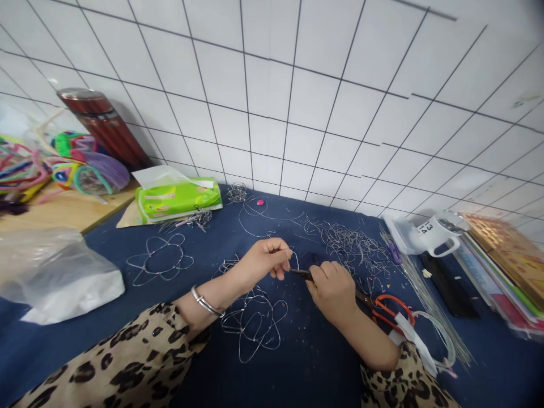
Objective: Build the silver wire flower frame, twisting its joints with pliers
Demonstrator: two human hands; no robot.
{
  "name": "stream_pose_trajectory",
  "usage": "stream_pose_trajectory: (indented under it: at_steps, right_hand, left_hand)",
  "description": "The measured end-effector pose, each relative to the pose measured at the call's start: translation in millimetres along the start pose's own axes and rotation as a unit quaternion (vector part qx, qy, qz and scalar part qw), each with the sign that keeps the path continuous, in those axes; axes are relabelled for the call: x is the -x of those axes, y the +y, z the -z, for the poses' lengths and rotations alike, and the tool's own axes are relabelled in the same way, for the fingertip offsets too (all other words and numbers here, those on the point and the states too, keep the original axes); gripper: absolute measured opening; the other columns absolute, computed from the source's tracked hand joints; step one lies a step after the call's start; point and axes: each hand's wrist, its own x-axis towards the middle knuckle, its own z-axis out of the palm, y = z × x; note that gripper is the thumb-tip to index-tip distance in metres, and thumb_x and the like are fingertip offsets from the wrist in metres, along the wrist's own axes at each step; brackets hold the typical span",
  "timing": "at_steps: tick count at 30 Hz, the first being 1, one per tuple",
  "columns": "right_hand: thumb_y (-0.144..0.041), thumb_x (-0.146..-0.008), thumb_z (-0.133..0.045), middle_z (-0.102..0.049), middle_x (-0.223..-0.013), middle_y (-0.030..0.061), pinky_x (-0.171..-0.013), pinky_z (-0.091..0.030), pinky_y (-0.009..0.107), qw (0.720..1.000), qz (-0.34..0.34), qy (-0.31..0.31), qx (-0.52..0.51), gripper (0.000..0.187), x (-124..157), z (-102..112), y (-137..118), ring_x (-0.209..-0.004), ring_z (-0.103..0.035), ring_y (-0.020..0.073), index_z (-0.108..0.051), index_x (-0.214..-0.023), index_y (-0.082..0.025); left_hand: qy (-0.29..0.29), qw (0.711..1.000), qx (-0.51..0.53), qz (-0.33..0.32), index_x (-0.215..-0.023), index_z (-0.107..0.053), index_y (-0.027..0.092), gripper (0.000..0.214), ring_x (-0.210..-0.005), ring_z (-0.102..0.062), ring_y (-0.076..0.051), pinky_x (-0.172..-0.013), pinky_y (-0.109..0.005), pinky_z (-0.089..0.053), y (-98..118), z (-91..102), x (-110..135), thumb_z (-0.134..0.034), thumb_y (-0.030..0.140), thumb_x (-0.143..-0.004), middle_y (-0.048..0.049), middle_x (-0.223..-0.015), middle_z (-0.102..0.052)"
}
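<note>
My left hand is closed in a pinch on a thin wire loop held just above the dark blue cloth. My right hand is closed around dark pliers, whose tip meets the wire beside my left fingers. Below my hands lies a flower-shaped wire frame. Another flower-shaped wire frame lies to the left. A silver bangle circles my left wrist.
A heap of wire offcuts, orange-handled scissors, straight wires, a white mug, stacked books, green tissue pack, plastic bag, red flask, coloured pipe cleaners and a tiled wall surround the cloth.
</note>
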Motion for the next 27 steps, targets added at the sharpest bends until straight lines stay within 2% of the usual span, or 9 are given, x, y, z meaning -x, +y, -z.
stream_pose_trajectory:
  at_steps: [16, 27]
  right_hand:
    - [-0.032, -0.086, -0.044, -0.046, -0.068, 0.003, -0.064, -0.025, 0.033, 0.999, 0.021, 0.021, 0.015, 0.02, 0.6, -0.5, 0.0, -0.069, -0.038, 0.0178, -0.057, -0.079, -0.02]
    - [-0.028, -0.086, -0.045, -0.046, -0.069, 0.0034, -0.063, -0.025, 0.032, 0.999, 0.017, 0.019, 0.022, 0.017, -0.6, 3.7, -0.1, -0.069, -0.038, 0.0175, -0.058, -0.079, -0.019]
  left_hand:
    - [-0.012, 0.998, 0.047, 0.045, -0.07, -0.053, 0.015, 0.018, -0.042, -0.055, -0.007, -0.04, -0.017, -0.036, -3.8, -0.8, -1.2, -0.056, 0.031, -0.078, 0.0012, -0.059, -0.06]
    - [-0.015, 0.999, 0.038, 0.028, -0.072, -0.055, 0.015, 0.024, -0.045, -0.053, -0.007, -0.041, -0.017, -0.035, -0.3, -2.8, 0.9, -0.059, 0.038, -0.077, 0.0008, -0.062, -0.06]
